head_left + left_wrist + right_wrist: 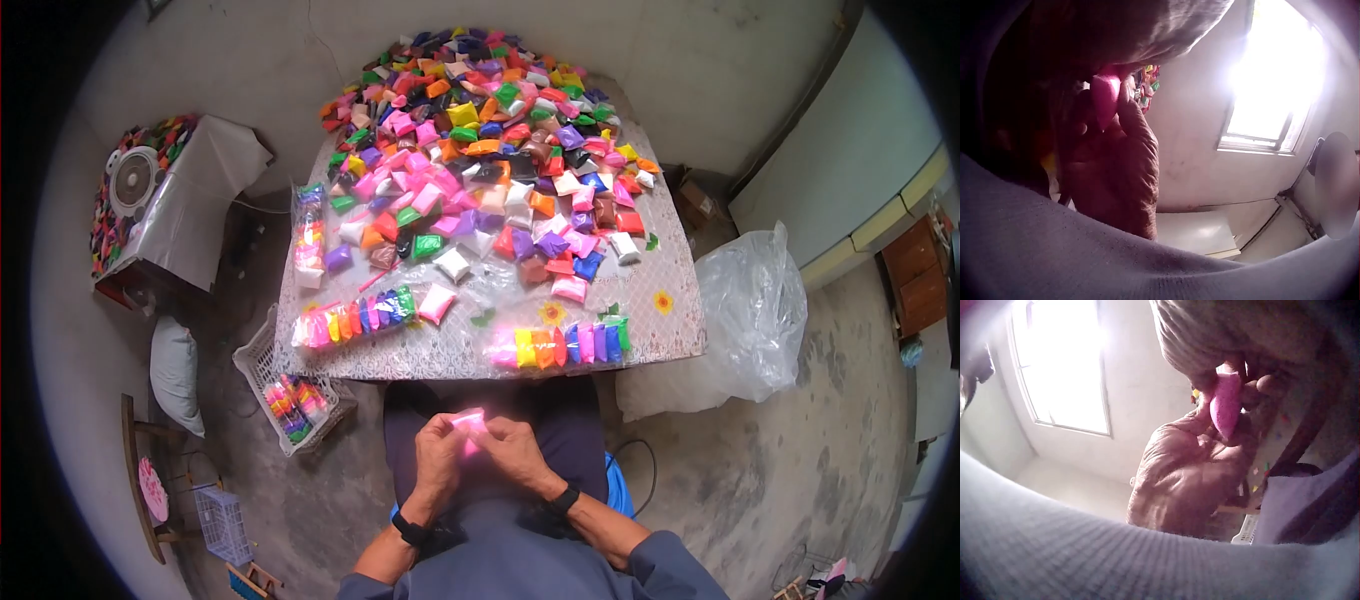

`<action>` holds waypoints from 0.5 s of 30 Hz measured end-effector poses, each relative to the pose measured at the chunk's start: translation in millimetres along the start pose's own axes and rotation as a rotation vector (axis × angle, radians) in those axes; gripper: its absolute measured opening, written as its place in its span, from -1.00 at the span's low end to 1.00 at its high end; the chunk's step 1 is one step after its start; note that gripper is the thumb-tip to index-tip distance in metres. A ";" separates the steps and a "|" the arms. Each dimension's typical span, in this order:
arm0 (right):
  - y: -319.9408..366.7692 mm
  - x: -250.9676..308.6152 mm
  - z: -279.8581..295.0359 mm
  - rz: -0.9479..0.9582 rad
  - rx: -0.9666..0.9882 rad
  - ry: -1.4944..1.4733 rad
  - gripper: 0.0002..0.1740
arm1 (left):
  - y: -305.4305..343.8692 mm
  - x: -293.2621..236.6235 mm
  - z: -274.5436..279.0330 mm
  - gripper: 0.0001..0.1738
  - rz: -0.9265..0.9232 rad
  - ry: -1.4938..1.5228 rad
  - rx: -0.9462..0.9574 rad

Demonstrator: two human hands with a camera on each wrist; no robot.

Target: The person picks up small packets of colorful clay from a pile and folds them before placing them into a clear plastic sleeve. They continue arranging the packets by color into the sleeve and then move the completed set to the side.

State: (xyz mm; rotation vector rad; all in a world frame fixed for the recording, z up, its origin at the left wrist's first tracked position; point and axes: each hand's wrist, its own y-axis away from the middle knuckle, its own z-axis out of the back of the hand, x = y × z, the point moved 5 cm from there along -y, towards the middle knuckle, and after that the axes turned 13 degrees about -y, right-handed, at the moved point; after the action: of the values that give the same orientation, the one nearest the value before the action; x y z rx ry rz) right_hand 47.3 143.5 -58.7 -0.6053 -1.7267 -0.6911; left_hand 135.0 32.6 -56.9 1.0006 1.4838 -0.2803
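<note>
A small pink packet (468, 421) sits between both hands over my lap, below the table's near edge. My left hand (437, 458) pinches its left side and my right hand (513, 452) pinches its right side. In the left wrist view the pink packet (1105, 97) shows between curled fingers, with the other hand (1116, 169) behind it. The right wrist view shows the same pink packet (1226, 403) pinched at the fingertips, the left hand (1185, 481) below it.
A table (668, 330) with a flowered cloth carries a big heap of coloured packets (480, 150) and two bagged rows (558, 345), (355, 318). A white basket (262, 365) of packets stands at the left, a clear plastic bag (750, 310) at the right.
</note>
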 end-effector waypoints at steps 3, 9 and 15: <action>-1.2 6.6 6.1 0.006 -0.004 0.078 -0.72 | 6.6 -5.0 -7.4 -0.78 0.049 -0.011 0.019; -1.2 9.4 4.4 0.057 -0.019 0.136 -0.62 | 7.5 -4.7 -0.7 -0.76 0.084 -0.100 0.071; -2.4 9.2 3.2 0.048 -0.033 0.107 -0.61 | -0.6 5.0 4.2 -0.85 0.067 -0.258 0.079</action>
State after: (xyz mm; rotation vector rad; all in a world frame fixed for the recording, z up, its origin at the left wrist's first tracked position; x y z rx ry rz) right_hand 41.3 144.6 -50.8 -0.6201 -1.5995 -0.7071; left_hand 138.2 31.3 -62.6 1.0332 1.2108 -0.4071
